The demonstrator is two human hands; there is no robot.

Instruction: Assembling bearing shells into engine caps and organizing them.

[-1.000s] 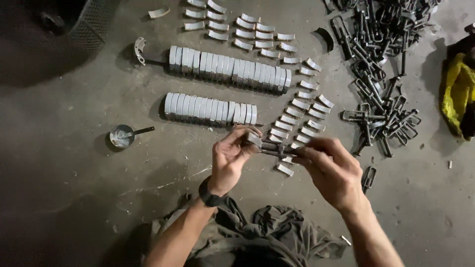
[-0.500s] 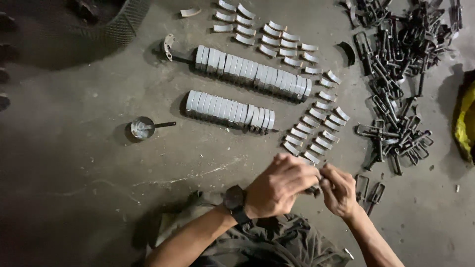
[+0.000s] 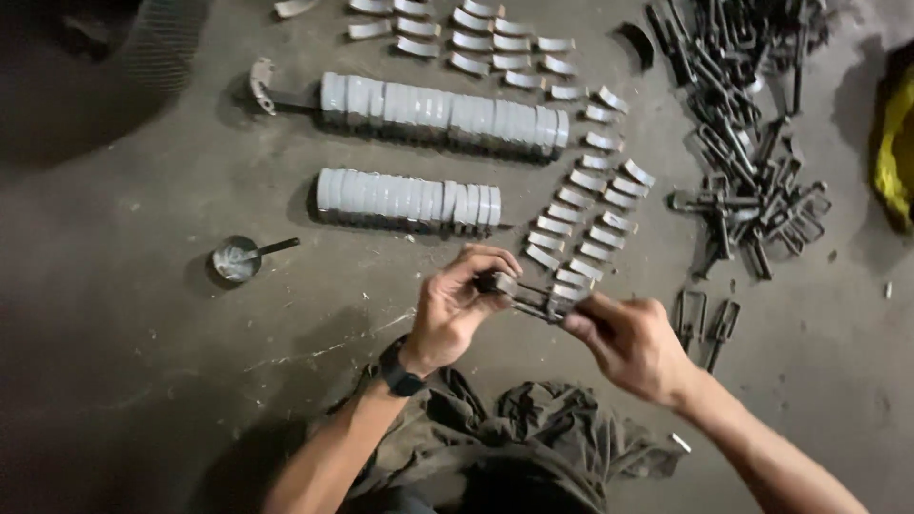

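My left hand (image 3: 457, 309) and my right hand (image 3: 624, 343) hold one small dark metal clip part (image 3: 524, 297) between them, low in the middle of the head view above the grey floor. The left fingers pinch its rounded end and the right fingers grip the other end. A dark watch (image 3: 400, 369) is on my left wrist. Just beyond the hands lie two slanting lines of loose grey curved pieces (image 3: 586, 224).
Two long rows of stacked grey curved pieces (image 3: 443, 109) (image 3: 409, 198) lie on the floor. A heap of dark metal clips (image 3: 743, 133) is at the right, a small tin with a brush (image 3: 236, 257) at the left, a yellow object (image 3: 895, 143) at the right edge, dark cloth (image 3: 505, 438) below.
The view has shifted. My hands have drawn slightly apart and now hold the metal part stretched between them, where half a second ago they were bunched together over it.
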